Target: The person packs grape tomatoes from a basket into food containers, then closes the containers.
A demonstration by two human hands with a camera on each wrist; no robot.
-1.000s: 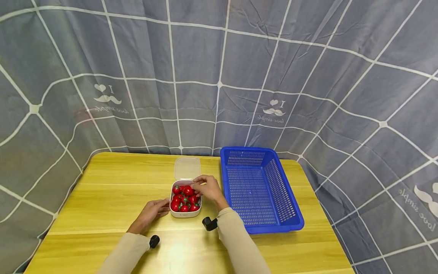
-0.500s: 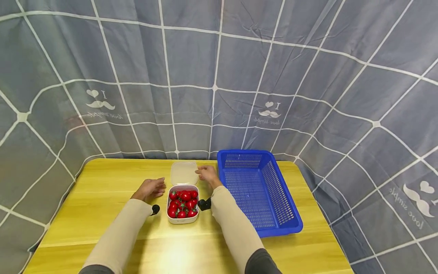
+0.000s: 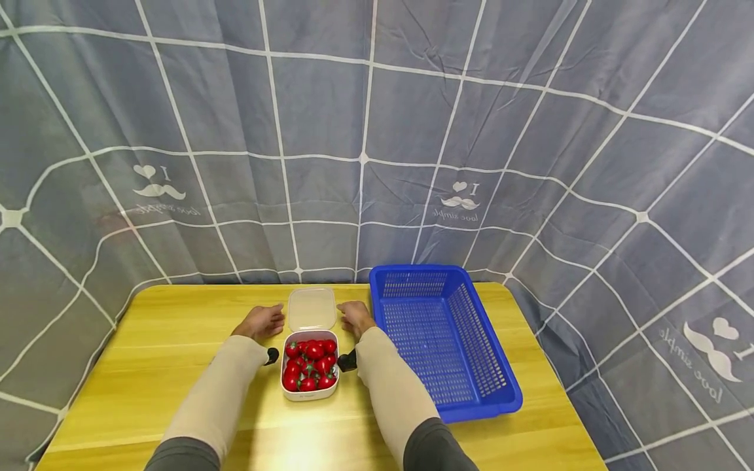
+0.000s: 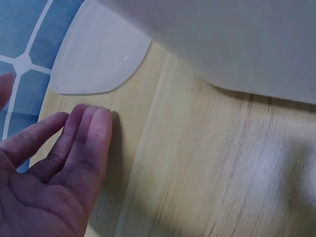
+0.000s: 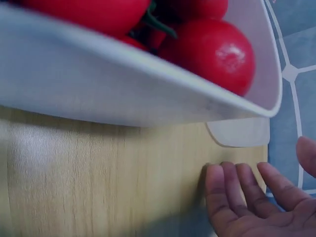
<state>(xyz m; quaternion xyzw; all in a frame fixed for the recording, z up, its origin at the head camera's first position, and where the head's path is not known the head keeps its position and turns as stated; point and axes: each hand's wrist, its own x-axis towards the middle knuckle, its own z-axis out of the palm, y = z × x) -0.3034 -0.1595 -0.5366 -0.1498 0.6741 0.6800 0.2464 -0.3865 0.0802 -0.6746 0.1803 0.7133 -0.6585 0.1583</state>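
Your left hand [image 3: 260, 322] and right hand [image 3: 355, 316], fingers straight and holding nothing, rest on the yellow wooden tabletop [image 3: 177, 340] flanking the translucent square plastic lid [image 3: 311, 309], behind the white tub of red cherry tomatoes [image 3: 309, 366]; the blue perforated plastic basket [image 3: 448, 340] borders your right, and sleeves hide your wrists.

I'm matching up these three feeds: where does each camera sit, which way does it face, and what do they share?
Head: on the person's head, looking forward and down at the table, lid, tomato box and blue basket; both sleeves, left hand and right hand show.
Left wrist: low by the left hand, facing along the tabletop to the lid; its fingers show.
Right wrist: low by the right hand, facing past the box; its fingers show.
Shared: all three show the lid; head and right wrist show the tomatoes.
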